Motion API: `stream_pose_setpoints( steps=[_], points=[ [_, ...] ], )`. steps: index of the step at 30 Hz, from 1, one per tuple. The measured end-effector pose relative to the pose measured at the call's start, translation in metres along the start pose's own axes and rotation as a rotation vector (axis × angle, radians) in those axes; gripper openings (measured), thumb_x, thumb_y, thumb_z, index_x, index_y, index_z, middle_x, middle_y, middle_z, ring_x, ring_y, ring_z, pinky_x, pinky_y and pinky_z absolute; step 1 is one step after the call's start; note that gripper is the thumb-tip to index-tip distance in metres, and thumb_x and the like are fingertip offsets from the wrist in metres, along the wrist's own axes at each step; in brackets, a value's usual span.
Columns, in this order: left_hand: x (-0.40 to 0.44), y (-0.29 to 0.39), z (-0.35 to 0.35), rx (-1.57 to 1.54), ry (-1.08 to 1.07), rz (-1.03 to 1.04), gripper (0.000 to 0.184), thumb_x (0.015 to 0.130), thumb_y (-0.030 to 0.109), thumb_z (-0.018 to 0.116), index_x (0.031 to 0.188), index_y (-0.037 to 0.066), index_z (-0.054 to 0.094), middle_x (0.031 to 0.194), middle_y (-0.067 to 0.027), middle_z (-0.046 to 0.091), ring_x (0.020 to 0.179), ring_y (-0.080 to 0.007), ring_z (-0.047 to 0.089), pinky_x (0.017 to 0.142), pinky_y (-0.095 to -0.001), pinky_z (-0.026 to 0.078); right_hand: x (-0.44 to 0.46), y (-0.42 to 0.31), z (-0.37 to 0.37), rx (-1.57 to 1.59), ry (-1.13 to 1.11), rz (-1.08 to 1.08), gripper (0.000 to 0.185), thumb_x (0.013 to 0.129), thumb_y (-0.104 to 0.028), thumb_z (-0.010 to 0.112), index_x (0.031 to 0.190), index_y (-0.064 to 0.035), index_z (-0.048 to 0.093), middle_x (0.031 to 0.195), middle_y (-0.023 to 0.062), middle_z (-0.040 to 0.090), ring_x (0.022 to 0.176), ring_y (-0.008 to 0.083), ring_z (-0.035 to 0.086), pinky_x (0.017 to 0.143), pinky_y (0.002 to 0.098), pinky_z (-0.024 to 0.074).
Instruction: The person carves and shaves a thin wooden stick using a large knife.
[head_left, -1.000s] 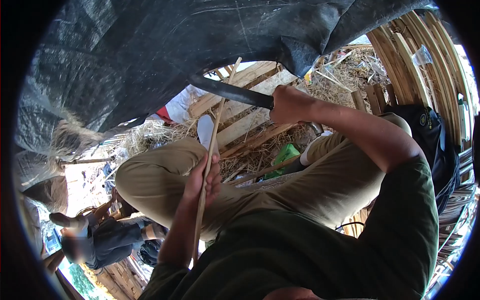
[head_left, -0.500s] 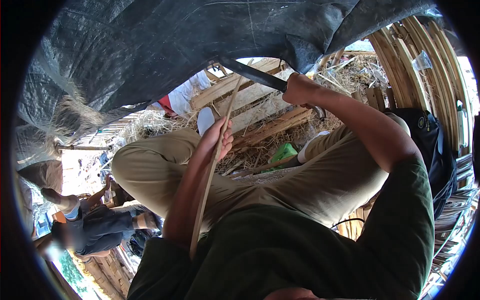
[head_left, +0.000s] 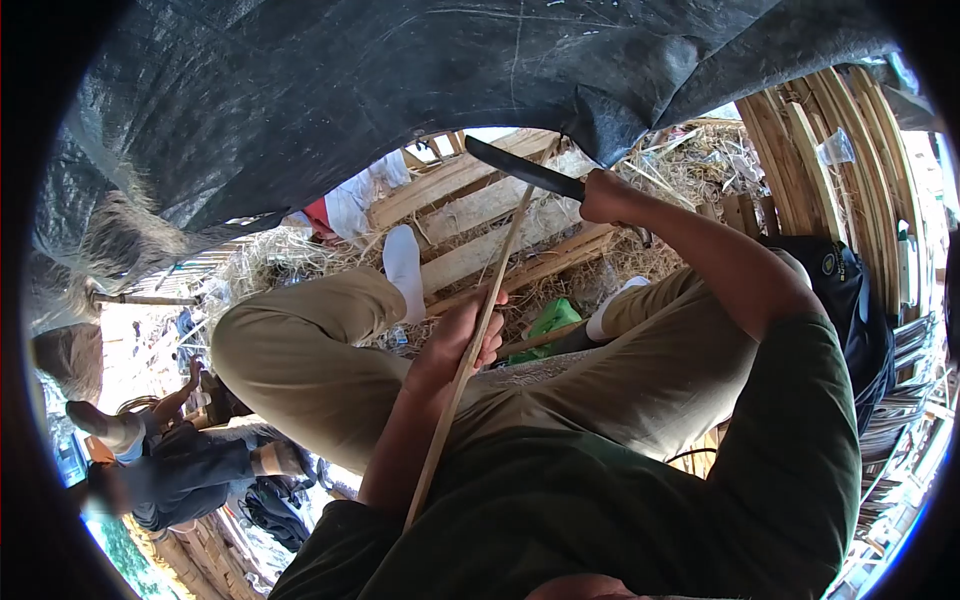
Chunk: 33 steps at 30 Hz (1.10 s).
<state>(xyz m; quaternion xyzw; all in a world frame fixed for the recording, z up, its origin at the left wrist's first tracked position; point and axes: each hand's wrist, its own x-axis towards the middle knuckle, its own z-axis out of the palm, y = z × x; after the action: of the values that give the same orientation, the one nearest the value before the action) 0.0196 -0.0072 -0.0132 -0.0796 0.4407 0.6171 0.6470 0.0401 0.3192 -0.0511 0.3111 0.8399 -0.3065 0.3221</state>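
Observation:
My left hand [head_left: 467,335] is wrapped round a long thin wooden strip [head_left: 450,412], which slants from beside my left arm up toward the planks. In my right hand [head_left: 608,197] is a machete [head_left: 525,168] with a dark, broad blade pointing left. The blade lies across the upper part of the strip; whether it cuts into the wood I cannot tell. My fingers hide most of the machete's handle.
Wooden planks [head_left: 485,215] and straw lie beyond my legs, with a green plastic bag [head_left: 552,328] between my feet. A dark tarp [head_left: 330,90] hangs low overhead. Split bamboo [head_left: 810,160] and a black bag [head_left: 840,285] are at right. Another person [head_left: 190,470] sits at left.
My left hand and the strip have moved right and slightly down. The machete has shifted a little right and down, its blade now crossing the strip.

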Motion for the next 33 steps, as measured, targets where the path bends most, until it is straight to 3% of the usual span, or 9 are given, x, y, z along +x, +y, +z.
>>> stream_pose_setpoints(
  steps=[1, 3, 4, 7, 11, 18, 24, 29, 33],
  points=[
    [0.002, 0.007, 0.003, 0.008, 0.039, -0.049, 0.029, 0.107, 0.040, 0.040, 0.104, 0.013, 0.052, 0.054, 0.0019, 0.040, 0.036, -0.0092, 0.036, 0.033, -0.0267, 0.034, -0.002, -0.002, 0.001, -0.016, 0.017, 0.010, 0.028, 0.081, -0.006, 0.060, 0.099, 0.0147, 0.060, 0.071, 0.0223, 0.066, 0.051, 0.0286, 0.065, 0.042, 0.0409, 0.0512],
    [0.005, 0.011, 0.004, 0.101, 0.114, -0.044, 0.031, 0.107, 0.040, 0.039, 0.104, 0.012, 0.052, 0.054, 0.0026, 0.039, 0.038, -0.0086, 0.038, 0.035, -0.0262, 0.035, -0.003, 0.004, 0.014, -0.135, 0.098, -0.213, 0.033, 0.078, -0.007, 0.064, 0.102, 0.0146, 0.060, 0.077, 0.0261, 0.067, 0.056, 0.0311, 0.068, 0.046, 0.0428, 0.0536],
    [0.007, 0.011, 0.002, 0.144, 0.154, -0.043, 0.032, 0.107, 0.040, 0.039, 0.104, 0.011, 0.052, 0.055, 0.0030, 0.039, 0.039, -0.0083, 0.038, 0.036, -0.0260, 0.035, -0.025, -0.020, 0.011, -0.140, -0.023, -0.081, 0.030, 0.077, -0.011, 0.068, 0.096, 0.0117, 0.066, 0.083, 0.0244, 0.070, 0.073, 0.0304, 0.072, 0.065, 0.0418, 0.0592],
    [0.009, 0.010, -0.005, 0.270, 0.170, -0.022, 0.034, 0.107, 0.039, 0.038, 0.103, 0.009, 0.052, 0.055, 0.0038, 0.038, 0.041, -0.0076, 0.039, 0.039, -0.0259, 0.036, -0.037, -0.036, 0.033, -0.309, 0.089, -0.326, 0.034, 0.077, -0.013, 0.070, 0.102, 0.0093, 0.067, 0.092, 0.0241, 0.071, 0.086, 0.0324, 0.073, 0.080, 0.0416, 0.0590],
    [0.005, 0.017, 0.002, 0.037, 0.146, -0.062, 0.026, 0.106, 0.037, 0.044, 0.105, 0.011, 0.051, 0.056, 0.0056, 0.032, 0.041, -0.0045, 0.031, 0.037, -0.0227, 0.029, 0.006, -0.022, 0.013, -0.232, 0.079, -0.088, 0.032, 0.077, -0.014, 0.069, 0.101, 0.0076, 0.066, 0.093, 0.0229, 0.071, 0.087, 0.0323, 0.073, 0.078, 0.0423, 0.0591],
    [0.003, 0.022, -0.002, -0.184, 0.068, -0.143, 0.028, 0.103, 0.040, 0.052, 0.098, 0.013, 0.053, 0.052, 0.0064, 0.034, 0.039, -0.0050, 0.031, 0.037, -0.0218, 0.025, -0.022, -0.048, 0.028, -0.201, 0.011, -0.211, 0.031, 0.076, -0.014, 0.070, 0.099, 0.0064, 0.067, 0.089, 0.0244, 0.071, 0.085, 0.0347, 0.073, 0.078, 0.0444, 0.0583],
    [0.003, 0.027, 0.000, -0.216, 0.019, -0.160, 0.031, 0.107, 0.043, 0.041, 0.096, 0.016, 0.053, 0.055, 0.0086, 0.030, 0.040, -0.0037, 0.028, 0.039, -0.0212, 0.025, 0.019, -0.018, -0.001, -0.167, 0.101, -0.012, 0.030, 0.077, -0.013, 0.069, 0.098, 0.0071, 0.067, 0.092, 0.0263, 0.070, 0.086, 0.0359, 0.072, 0.078, 0.0444, 0.0582],
    [0.003, 0.026, -0.012, -0.347, -0.032, -0.243, 0.028, 0.107, 0.040, 0.042, 0.096, 0.016, 0.052, 0.054, 0.0084, 0.035, 0.037, -0.0041, 0.031, 0.037, -0.0206, 0.024, -0.011, -0.044, 0.025, -0.352, 0.135, -0.169, 0.025, 0.082, -0.012, 0.063, 0.100, 0.0045, 0.068, 0.096, 0.0256, 0.070, 0.096, 0.0354, 0.071, 0.086, 0.0441, 0.0571],
    [0.007, 0.030, 0.001, -0.345, -0.038, -0.202, 0.024, 0.106, 0.037, 0.044, 0.094, 0.017, 0.052, 0.050, 0.0081, 0.034, 0.035, -0.0047, 0.029, 0.035, -0.0214, 0.023, 0.014, -0.022, 0.012, -0.247, 0.165, -0.054, 0.027, 0.081, -0.013, 0.064, 0.101, 0.0054, 0.067, 0.096, 0.0252, 0.070, 0.095, 0.0346, 0.071, 0.084, 0.0455, 0.0577]
  ],
)
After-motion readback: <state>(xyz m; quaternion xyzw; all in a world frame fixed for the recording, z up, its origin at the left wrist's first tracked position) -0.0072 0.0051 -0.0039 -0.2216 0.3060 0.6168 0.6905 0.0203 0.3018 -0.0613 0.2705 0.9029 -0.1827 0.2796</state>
